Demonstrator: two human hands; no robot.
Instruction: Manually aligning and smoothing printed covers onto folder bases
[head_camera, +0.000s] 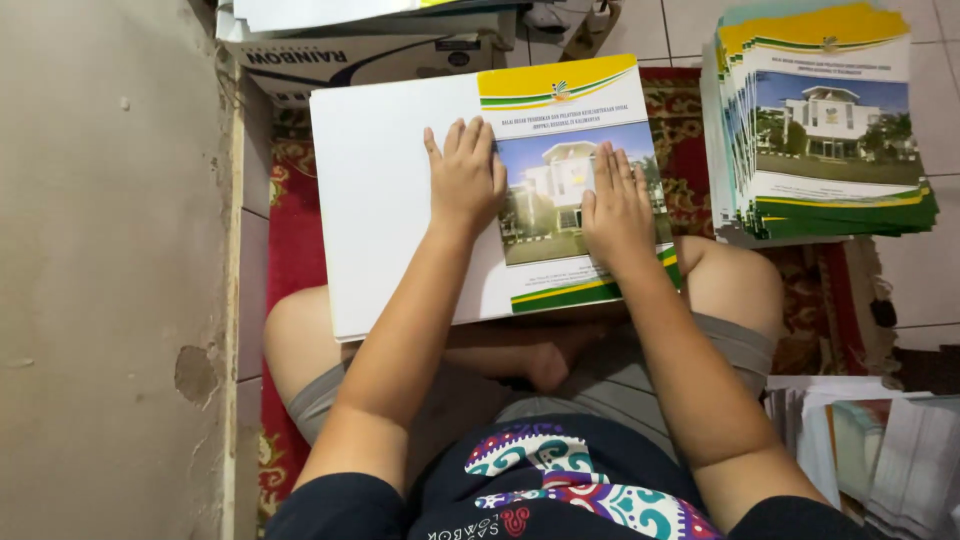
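Largest is the red patterned carpet (295, 240) under our crossed legs. On it, propped across our knees so it lies flat, is the wide white card sheet with a printed cover of a building and yellow-green bands (400, 190). To its right a stack of matching printed covers (830, 130) waits; beyond its far edge sits a cardboard box (370, 55). Our left hand (465, 180) and right hand (615, 210) press flat on the sheet, fingers spread, gripping nothing, seemingly to hold it down.
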